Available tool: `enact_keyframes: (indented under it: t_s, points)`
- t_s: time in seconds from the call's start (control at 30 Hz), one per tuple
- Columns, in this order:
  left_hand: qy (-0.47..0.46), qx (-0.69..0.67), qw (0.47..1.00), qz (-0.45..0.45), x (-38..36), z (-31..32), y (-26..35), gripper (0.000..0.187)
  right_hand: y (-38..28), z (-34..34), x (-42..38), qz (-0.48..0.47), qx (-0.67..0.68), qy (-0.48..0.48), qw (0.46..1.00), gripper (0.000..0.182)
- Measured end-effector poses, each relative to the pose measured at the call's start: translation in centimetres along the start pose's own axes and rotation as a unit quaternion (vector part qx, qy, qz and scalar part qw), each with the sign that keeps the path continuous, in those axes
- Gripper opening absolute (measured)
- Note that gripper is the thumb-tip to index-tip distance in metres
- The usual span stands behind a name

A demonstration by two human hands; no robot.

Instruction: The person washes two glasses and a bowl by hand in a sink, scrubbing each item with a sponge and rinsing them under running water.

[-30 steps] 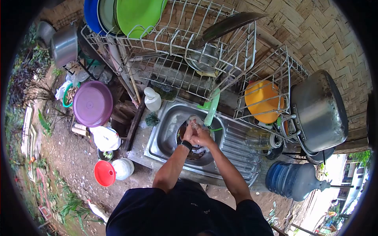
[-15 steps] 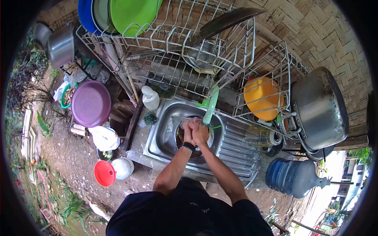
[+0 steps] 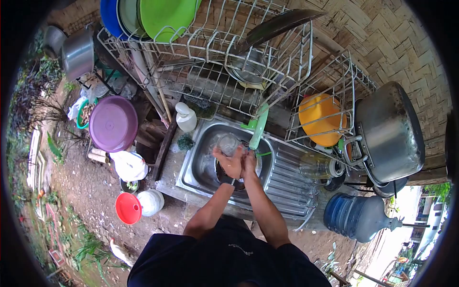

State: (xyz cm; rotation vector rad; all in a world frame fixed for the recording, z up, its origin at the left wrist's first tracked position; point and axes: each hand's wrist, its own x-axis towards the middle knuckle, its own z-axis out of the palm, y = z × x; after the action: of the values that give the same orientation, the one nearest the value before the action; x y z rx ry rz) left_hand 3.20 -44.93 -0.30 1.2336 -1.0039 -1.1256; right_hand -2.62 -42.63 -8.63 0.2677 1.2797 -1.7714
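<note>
Over the metal sink [image 3: 197, 165], my left hand [image 3: 230, 163] is closed around a clear glass [image 3: 228, 142], which tilts out past its fingers toward the back of the basin. My right hand [image 3: 248, 163] is pressed against the glass's near end, just below the green tap [image 3: 258, 127]; its fingers are partly hidden and look closed, and what they hold is too small to make out. Beneath both hands a round bowl or pan [image 3: 221, 173] with dark contents sits in the basin.
A white bottle [image 3: 186, 117] and a green scrubber [image 3: 185, 142] stand at the sink's left corner. Behind is a wire dish rack [image 3: 210, 60]. A large pot [image 3: 389, 134] and blue water jug [image 3: 356, 216] are at right, a purple basin [image 3: 113, 123] at left.
My left hand has turned and shifted slightly left, and the glass now shows more clearly above it. My right hand has moved a little right and its fingers point less upward.
</note>
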Motion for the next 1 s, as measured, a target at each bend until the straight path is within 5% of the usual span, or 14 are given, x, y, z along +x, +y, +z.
enact_keyframes:
  t_s: [0.1, 0.2, 0.27, 0.3, 0.33, 0.43, 0.47, 0.57, 0.6, 0.7, 0.73, 0.87, 0.97, 1.0]
  points:
    - [-0.086, 0.076, 0.988, 0.103, 1.0, -1.4, 3.1, 0.073, 0.9, 0.1, 0.4, 0.050, 0.033, -0.038, 0.997, 0.032]
    - [-0.008, 0.027, 0.999, -0.027, 2.1, -0.9, 1.9, 0.073, -3.1, 3.6, -4.9, -0.034, -0.086, -0.029, 0.995, 0.027]
    - [-0.162, -0.250, 0.887, -0.353, 4.3, -1.8, -4.3, 0.058, -4.6, 4.7, -7.6, -0.306, -0.489, -0.117, 0.808, 0.024]
    - [-0.227, -0.372, 0.754, -0.492, 5.6, -2.6, -8.1, 0.054, -5.0, 4.8, -8.3, -0.413, -0.647, -0.150, 0.623, 0.023]
    - [-0.390, -0.450, 0.634, -0.494, 6.5, -3.9, -10.9, 0.056, -5.3, 4.5, -8.1, -0.496, -0.635, -0.212, 0.553, 0.024]
    - [-0.254, -0.252, 0.748, -0.559, 4.7, -2.3, -6.1, 0.051, -6.1, 2.0, -6.6, -0.531, -0.697, -0.242, 0.416, 0.025]
    - [-0.315, -0.311, 0.693, -0.569, 5.0, -2.2, -8.6, 0.055, -6.5, 1.4, -6.6, -0.545, -0.673, -0.239, 0.440, 0.032]
    - [-0.220, -0.287, 0.763, -0.536, 2.9, -0.8, -14.8, 0.056, -4.9, 0.9, -6.6, -0.425, -0.702, -0.112, 0.560, 0.038]
    - [-0.209, -0.279, 0.789, -0.506, 1.9, -0.6, -14.6, 0.053, -3.3, 1.2, -5.8, -0.337, -0.569, -0.033, 0.750, 0.044]
    - [-0.108, -0.283, 0.849, -0.433, -0.4, -0.2, -12.2, 0.046, -3.0, 2.4, -5.5, -0.262, -0.498, 0.092, 0.822, 0.046]
    - [-0.183, -0.364, 0.765, -0.500, 0.5, -1.0, -11.6, 0.045, -3.5, 2.3, -6.2, -0.347, -0.545, 0.029, 0.763, 0.040]
    - [-0.319, -0.296, 0.722, -0.538, 3.9, -0.9, -7.9, 0.037, -6.3, -0.5, -4.5, -0.623, -0.626, -0.227, 0.409, 0.022]
    - [-0.194, -0.162, 0.829, -0.498, 2.5, -0.8, -8.9, 0.031, -6.2, -0.4, -4.6, -0.501, -0.654, -0.135, 0.550, 0.028]
    - [0.001, -0.204, 0.884, -0.421, 0.6, 0.8, -3.8, 0.046, -3.9, -0.4, -3.3, -0.352, -0.627, -0.014, 0.694, 0.034]
